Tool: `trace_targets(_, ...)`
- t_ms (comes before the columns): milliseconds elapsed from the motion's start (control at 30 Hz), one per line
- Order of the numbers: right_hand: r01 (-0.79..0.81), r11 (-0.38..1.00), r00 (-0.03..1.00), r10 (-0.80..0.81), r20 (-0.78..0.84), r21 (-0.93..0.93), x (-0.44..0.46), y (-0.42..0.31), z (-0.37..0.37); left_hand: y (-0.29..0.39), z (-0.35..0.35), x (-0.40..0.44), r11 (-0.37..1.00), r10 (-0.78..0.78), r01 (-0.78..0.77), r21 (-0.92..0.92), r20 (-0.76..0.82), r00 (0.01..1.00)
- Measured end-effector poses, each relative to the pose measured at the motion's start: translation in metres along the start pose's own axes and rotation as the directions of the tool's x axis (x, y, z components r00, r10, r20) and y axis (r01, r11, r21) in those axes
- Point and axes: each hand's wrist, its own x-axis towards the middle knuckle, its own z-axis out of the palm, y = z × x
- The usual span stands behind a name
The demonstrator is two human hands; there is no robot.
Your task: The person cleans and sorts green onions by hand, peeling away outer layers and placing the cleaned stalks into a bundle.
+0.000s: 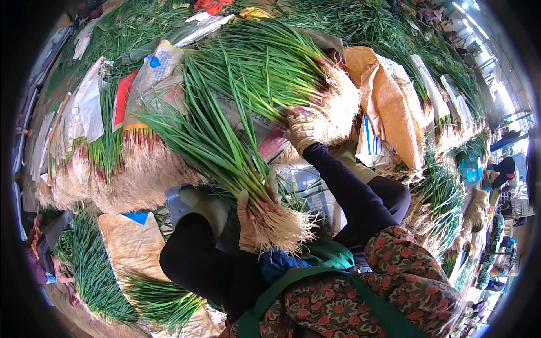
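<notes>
my left hand [247, 226] is wrapped round a bundle of green onions [239, 160], gripping it low, just above the roots [282, 228], with fingers showing on both sides of the stalks. i hold it there, i'd say, because the stalks draw together at that point and one hand can manage them, while the leaves are free to fan out. the bundle is in front of my body, tilted between my knees, leaves running up and to the left, roots turned down toward my lap, likely so i can see that end well.

my right hand [302, 128] reaches out to the big pile [265, 62] beyond. its fingers bend over stalks near the root end; i cannot tell whether they grip any or only rest there. the pile's roots [341, 101] all lie at one end, probably so the stalks stay lined up. both hands wear pale gloves, perhaps against dirt.

a brown sack [389, 104] stands folded just beside those roots. on my left, more bundles [152, 160] sit in a row, roots toward me, with a pale sack [152, 76] over some leaves, maybe to stop them tangling.
</notes>
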Motion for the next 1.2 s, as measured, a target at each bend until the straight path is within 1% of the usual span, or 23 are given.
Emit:
trace_targets(33,-0.005,0.99,1.0,0.007,-0.01,0.139,0.007,0.005,0.0,0.002,0.001,0.001,1.0,-0.015,0.015,-0.015,-0.001,1.0)
trace_targets(100,-0.235,0.875,0.963,0.149,0.225,0.424,0.009,0.002,-0.018,0.006,-0.007,0.0,0.99,-0.122,0.128,-0.066,0.093,0.988)
trace_targets(167,-0.196,0.413,0.972,0.204,0.12,0.889,-0.002,0.032,0.038,0.005,-0.001,-0.003,0.985,-0.116,0.128,-0.118,0.102,0.988)
trace_targets(233,-0.029,0.896,1.0,0.029,0.006,0.443,-0.031,0.013,-0.049,0.001,-0.019,0.007,0.991,-0.039,0.053,-0.126,0.107,0.993)
trace_targets(267,0.051,0.933,0.999,-0.049,-0.014,0.357,-0.048,0.007,-0.061,-0.002,-0.011,0.007,0.997,-0.035,0.036,-0.061,0.016,0.999)
trace_targets(333,0.178,0.908,0.978,-0.204,0.03,0.379,-0.091,-0.012,-0.078,-0.005,0.013,0.005,0.997,-0.002,0.016,0.08,-0.168,0.986)
trace_targets(400,0.244,0.842,0.941,-0.325,0.092,0.481,-0.139,-0.033,-0.078,-0.002,-0.007,0.007,0.985,-0.029,0.051,0.165,-0.135,0.99)
trace_targets(467,0.206,0.78,0.908,-0.377,0.182,0.591,-0.166,-0.044,-0.073,0.002,-0.013,0.003,0.973,-0.119,0.135,0.189,-0.094,0.988)
trace_targets(533,0.082,0.885,0.738,-0.363,0.569,0.459,-0.143,-0.039,-0.084,-0.001,-0.012,0.003,0.981,-0.118,0.134,0.142,-0.118,0.986)
trace_targets(600,0.128,0.911,0.732,-0.354,0.582,0.393,-0.136,-0.008,-0.046,-0.006,-0.009,0.005,0.986,-0.12,0.133,0.1,-0.133,0.984)
trace_targets(633,0.056,0.957,0.742,-0.23,0.63,0.283,-0.129,-0.009,-0.041,-0.014,-0.008,0.009,0.999,0.001,0.005,0.032,-0.166,0.986)
trace_targets(667,0.048,0.951,0.783,-0.225,0.579,0.306,-0.121,-0.014,-0.032,-0.015,-0.008,0.01,0.999,-0.007,0.014,0.043,-0.157,0.988)
trace_targets(700,-0.255,0.613,0.825,-0.265,0.499,0.748,-0.117,-0.021,-0.022,-0.014,-0.006,0.009,0.998,-0.012,0.02,0.053,-0.151,0.989)
trace_targets(767,-0.664,0.036,0.726,-0.208,0.655,0.747,-0.103,-0.047,-0.03,-0.011,-0.017,0.007,0.994,-0.066,0.081,0.072,-0.188,0.98)
trace_targets(800,-0.846,0.041,0.519,-0.169,0.838,0.532,-0.089,-0.065,-0.06,-0.007,-0.026,0.006,0.989,-0.072,0.095,0.116,-0.187,0.98)
trace_targets(833,-0.889,0.14,0.413,-0.169,0.895,0.437,-0.081,-0.075,-0.078,-0.004,-0.034,0.004,0.981,-0.079,0.11,0.159,-0.185,0.98)
trace_targets(933,-0.867,-0.109,0.499,-0.175,0.849,0.487,-0.098,-0.071,-0.052,-0.004,-0.015,0.002,0.982,-0.09,0.108,0.157,-0.119,0.989)
trace_targets(967,-0.642,-0.101,0.765,-0.137,0.629,0.76,-0.112,-0.053,0.003,-0.006,-0.017,0.004,0.991,-0.067,0.078,0.11,-0.098,0.993)
trace_targets(1000,-0.697,-0.347,0.687,-0.07,0.723,0.628,-0.118,-0.048,0.012,-0.008,-0.019,0.006,0.997,-0.045,0.05,0.062,-0.079,0.996)
trace_targets(1033,-0.829,0.029,0.555,-0.071,0.829,0.558,-0.115,-0.038,0.004,-0.009,-0.015,0.005,0.991,-0.022,0.038,0.13,-0.124,0.992)
trace_targets(1067,-0.831,0.397,0.421,-0.011,0.907,0.39,-0.11,-0.027,-0.006,-0.008,-0.011,0.005,0.979,0.003,0.03,0.199,-0.164,0.986)
trace_targets(1133,-0.755,-0.017,0.651,-0.14,0.746,0.656,-0.117,-0.026,0.006,-0.008,-0.01,0.008,0.968,-0.021,0.076,0.238,-0.225,0.974)
trace_targets(1200,-0.397,0.334,0.864,-0.178,0.471,0.855,-0.109,-0.028,0.004,-0.008,-0.028,0.011,0.953,-0.097,0.163,0.256,-0.25,0.963)
